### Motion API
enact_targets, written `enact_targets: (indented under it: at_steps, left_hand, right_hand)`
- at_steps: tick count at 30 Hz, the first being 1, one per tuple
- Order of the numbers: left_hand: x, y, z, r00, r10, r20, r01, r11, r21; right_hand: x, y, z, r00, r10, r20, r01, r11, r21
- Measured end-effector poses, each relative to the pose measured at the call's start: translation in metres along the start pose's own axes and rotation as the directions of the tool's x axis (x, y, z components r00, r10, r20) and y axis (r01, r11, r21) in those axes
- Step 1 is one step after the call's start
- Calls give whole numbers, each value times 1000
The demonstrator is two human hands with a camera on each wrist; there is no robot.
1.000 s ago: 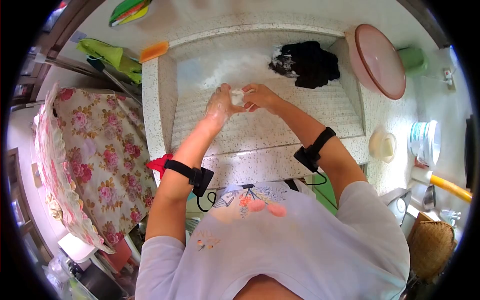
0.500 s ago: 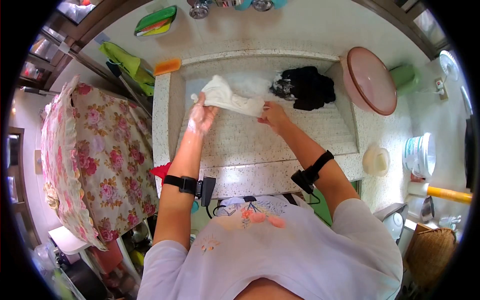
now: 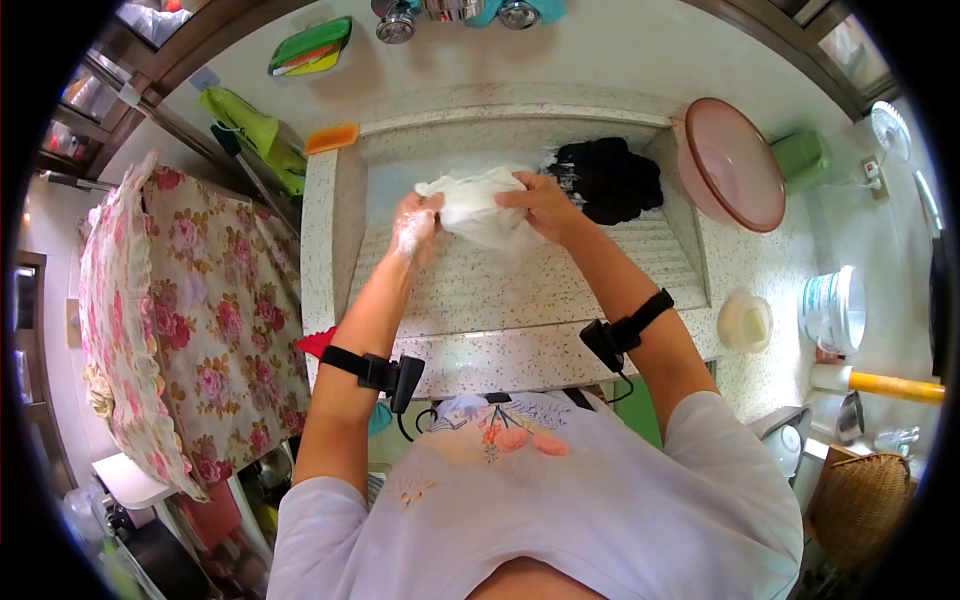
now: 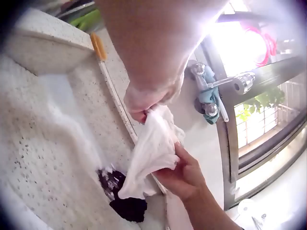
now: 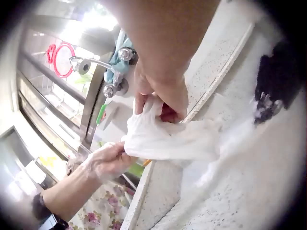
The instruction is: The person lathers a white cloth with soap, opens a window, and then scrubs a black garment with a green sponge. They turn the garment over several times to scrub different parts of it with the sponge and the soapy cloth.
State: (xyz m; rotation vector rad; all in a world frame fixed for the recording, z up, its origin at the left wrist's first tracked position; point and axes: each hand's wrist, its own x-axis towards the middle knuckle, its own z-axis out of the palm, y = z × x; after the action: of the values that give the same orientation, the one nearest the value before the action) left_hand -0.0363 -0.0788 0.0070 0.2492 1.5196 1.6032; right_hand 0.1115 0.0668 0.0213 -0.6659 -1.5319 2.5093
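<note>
A wet-looking white cloth (image 3: 480, 208) is held up between both hands over the stone wash basin (image 3: 480, 285). My left hand (image 3: 415, 222) pinches its left end, and soap suds coat the back of that hand and wrist. At the other end my right hand (image 3: 548, 208) grips the cloth, thumb on top. In the right wrist view the cloth (image 5: 163, 139) hangs in loose folds between the two hands. A black cloth (image 3: 612, 182) with white suds on its left side lies at the back right of the basin, just beyond my right hand.
An orange brush-like object (image 3: 332, 137) sits on the basin's back left corner. To the right stand a pink basin (image 3: 735, 165), a small tub (image 3: 745, 322) with a pale block and a white bucket (image 3: 835, 310). Taps (image 3: 396, 25) are on the wall.
The hands first were close together with the cloth bunched small between them. They then spread it out wide, and now they have come closer again, the cloth hanging in folds.
</note>
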Motion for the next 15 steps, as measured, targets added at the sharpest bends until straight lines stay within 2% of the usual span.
enact_targets:
  at_steps: [1,3,4,5,7,8,10,11,12,14,15]
  left_hand:
    - [3,-3,-1,997,45,-57,-46,999,-24]
    - [15,-10,-4,976,129,-174,-142,987,-68]
    - [21,-10,-13,930,307,-201,-233,917,325]
    - [19,-4,-16,911,379,-160,-259,831,493]
    - [11,15,-15,869,493,-34,-291,567,771]
    - [15,16,-16,879,476,-29,-259,526,810]
    - [25,9,-20,959,261,-110,-183,867,463]
    - [30,6,-21,984,142,-107,-112,963,246]
    - [31,9,-27,999,-30,-44,33,997,67]
    - [21,8,-22,982,-174,77,179,982,-57]
    - [14,6,-20,959,-246,143,262,959,-111]
  right_hand:
    - [-1,1,-1,1000,-25,5,25,995,99]
    - [-1,4,-1,997,-62,-54,69,989,131]
    - [-1,8,-1,994,-77,-83,89,985,148]
    - [3,13,-10,992,-52,-117,55,998,29]
    - [12,20,-29,982,-51,-182,17,983,-181]
    - [14,20,-31,975,-67,-211,7,962,-273]
    - [17,22,-33,960,-159,-232,51,909,-414]
    - [20,21,-39,955,-141,-260,2,881,-474]
    - [23,22,-49,949,-123,-289,-51,847,-529]
    - [37,32,-67,953,-121,-278,-45,850,-524]
    - [42,40,-68,961,-131,-242,5,888,-460]
